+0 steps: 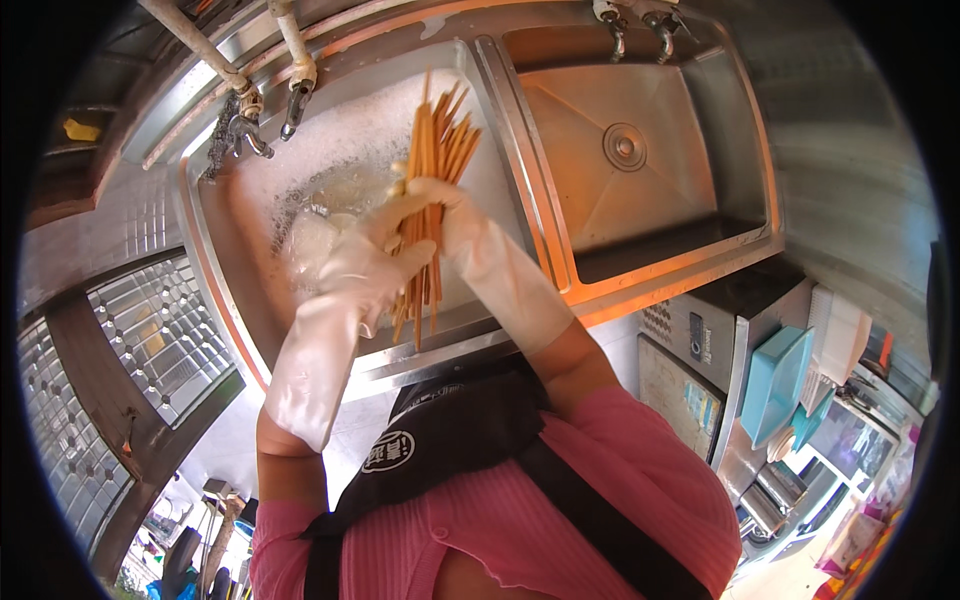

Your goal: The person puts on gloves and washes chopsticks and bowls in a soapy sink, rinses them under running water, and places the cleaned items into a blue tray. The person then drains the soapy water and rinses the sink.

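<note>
A thick bundle of wooden chopsticks (439, 146) stands fanned at its top, tilted over the soapy left sink basin (517, 214). My left hand (367, 259), in a long whitish rubber glove, is closed around the bundle from the left, thumb across its front. From the right, my right hand (446, 202), in a matching glove, grips the same sticks a little higher up. Foam (352, 112) spreads over the water in this basin. Beside my left hand the water is clearer, and what lies under it cannot be made out.
Two taps (296, 109) reach over the basin's left rear corner. On the right is a second steel basin (637, 195) with a round drain strainer (625, 147) and taps (664, 37) above it. A steel cabinet (686, 345) and turquoise plastic basket (776, 382) stand to the lower right.
</note>
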### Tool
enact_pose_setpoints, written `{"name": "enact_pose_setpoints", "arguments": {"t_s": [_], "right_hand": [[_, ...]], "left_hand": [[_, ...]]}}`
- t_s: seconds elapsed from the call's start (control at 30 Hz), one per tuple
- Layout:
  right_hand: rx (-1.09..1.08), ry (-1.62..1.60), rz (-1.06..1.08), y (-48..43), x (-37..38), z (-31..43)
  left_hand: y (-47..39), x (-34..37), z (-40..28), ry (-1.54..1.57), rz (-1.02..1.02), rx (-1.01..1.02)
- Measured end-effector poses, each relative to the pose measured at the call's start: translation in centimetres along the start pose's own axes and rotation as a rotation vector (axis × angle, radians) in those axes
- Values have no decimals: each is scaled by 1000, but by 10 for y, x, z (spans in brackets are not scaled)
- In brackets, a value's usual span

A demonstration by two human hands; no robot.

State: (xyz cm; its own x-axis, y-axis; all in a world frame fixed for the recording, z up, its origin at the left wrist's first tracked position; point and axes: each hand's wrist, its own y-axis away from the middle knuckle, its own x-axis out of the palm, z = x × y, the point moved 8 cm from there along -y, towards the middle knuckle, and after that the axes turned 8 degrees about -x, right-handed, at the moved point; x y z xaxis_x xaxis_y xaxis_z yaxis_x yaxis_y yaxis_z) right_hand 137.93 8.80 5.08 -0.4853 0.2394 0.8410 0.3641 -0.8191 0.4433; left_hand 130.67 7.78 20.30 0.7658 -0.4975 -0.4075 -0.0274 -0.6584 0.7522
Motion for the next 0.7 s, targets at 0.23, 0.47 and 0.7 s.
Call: {"name": "enact_pose_setpoints", "arguments": {"t_s": [0.23,0.47,0.7], "right_hand": [[-452,-303,239,53,34,150],[-732,-3,218,150,-64,314],[-75,1551,-1495,202,-137,345]], "left_hand": [[8,-55,-33,550,-15,586],[-76,-64,119,213,-32,-232],[-130,15,295,-342,322,-132]]}}
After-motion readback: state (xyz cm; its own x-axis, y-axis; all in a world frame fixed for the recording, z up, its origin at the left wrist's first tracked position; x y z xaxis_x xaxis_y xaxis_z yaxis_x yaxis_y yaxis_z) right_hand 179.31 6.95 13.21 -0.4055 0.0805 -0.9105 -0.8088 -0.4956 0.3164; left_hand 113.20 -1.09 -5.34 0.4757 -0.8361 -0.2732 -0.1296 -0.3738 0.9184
